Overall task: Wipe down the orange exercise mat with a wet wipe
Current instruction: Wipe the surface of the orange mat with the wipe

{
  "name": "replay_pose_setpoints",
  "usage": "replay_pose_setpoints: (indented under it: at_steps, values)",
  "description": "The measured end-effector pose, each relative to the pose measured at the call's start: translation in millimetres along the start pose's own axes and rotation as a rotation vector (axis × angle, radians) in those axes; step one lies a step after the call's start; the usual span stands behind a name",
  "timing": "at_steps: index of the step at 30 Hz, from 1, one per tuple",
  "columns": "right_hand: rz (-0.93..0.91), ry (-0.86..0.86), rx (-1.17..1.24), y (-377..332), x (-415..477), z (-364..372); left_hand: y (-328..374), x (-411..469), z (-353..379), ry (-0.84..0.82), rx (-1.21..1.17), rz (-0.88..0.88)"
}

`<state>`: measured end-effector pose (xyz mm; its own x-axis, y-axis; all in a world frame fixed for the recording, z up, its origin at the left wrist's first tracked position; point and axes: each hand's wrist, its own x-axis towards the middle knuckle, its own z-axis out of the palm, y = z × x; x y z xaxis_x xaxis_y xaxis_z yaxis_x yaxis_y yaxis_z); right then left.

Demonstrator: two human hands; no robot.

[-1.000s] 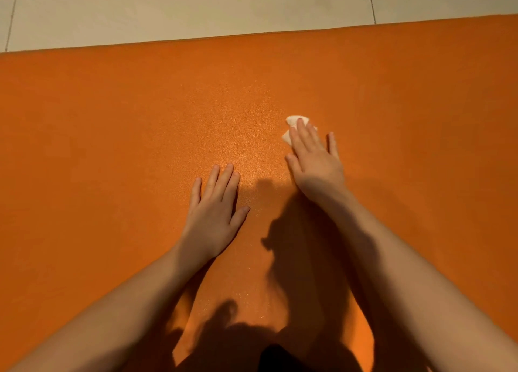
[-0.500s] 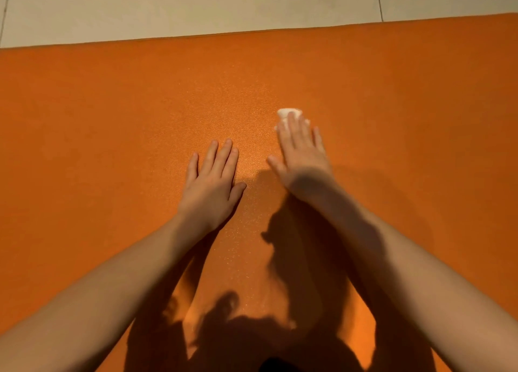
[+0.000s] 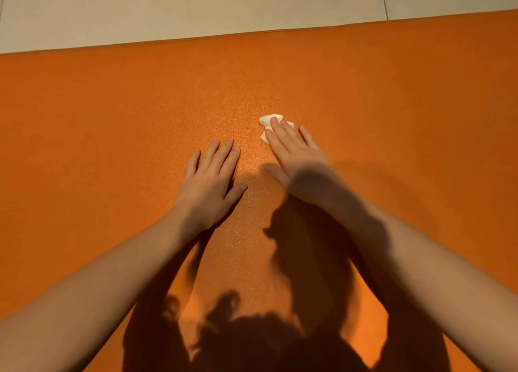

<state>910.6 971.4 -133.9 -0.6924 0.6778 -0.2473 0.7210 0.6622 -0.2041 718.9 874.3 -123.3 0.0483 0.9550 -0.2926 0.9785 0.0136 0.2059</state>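
The orange exercise mat (image 3: pixel 112 125) fills most of the view. A small crumpled white wet wipe (image 3: pixel 268 120) lies on it just right of centre. My right hand (image 3: pixel 294 153) lies flat with straight fingers pressing the wipe against the mat; only the wipe's far and left edges stick out past the fingertips. My left hand (image 3: pixel 208 181) rests flat on the mat, palm down with fingers straight, a short way left of the right hand and holding nothing.
Pale floor tiles (image 3: pixel 196 7) run along the far side, beyond the mat's straight far edge. A dark shadow of my head and arms (image 3: pixel 280 329) falls on the near part of the mat.
My right hand has slid the wipe left and away across the mat, then a little nearer and rightwards. My left hand has stayed flat in about the same place.
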Motion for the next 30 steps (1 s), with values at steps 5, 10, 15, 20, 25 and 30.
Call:
replay_pose_setpoints:
  at_steps: [5,10,15,20,25,30]
  values:
    - [0.355,0.076,0.014,34.0,28.0,-9.3,-7.6,30.1,-13.5,-0.061,0.011,-0.123]
    - [0.143,0.040,0.062,-5.2,28.7,-5.6,-6.7,26.6,-7.4,-0.040,0.061,-0.116]
    - [0.213,0.053,0.003,40.7,42.9,-21.1,-5.2,29.3,-13.0,-0.057,0.038,-0.120]
    - [0.299,0.062,0.075,15.6,62.5,-16.7,-5.7,39.6,-24.4,-0.053,-0.008,-0.110]
    - [0.089,0.078,-0.032,45.6,67.0,-26.6,-10.2,69.1,-33.5,-0.100,0.021,-0.075]
    - [0.335,0.113,0.087,35.1,96.0,-30.2,-10.4,69.5,-32.7,-0.090,0.051,-0.057]
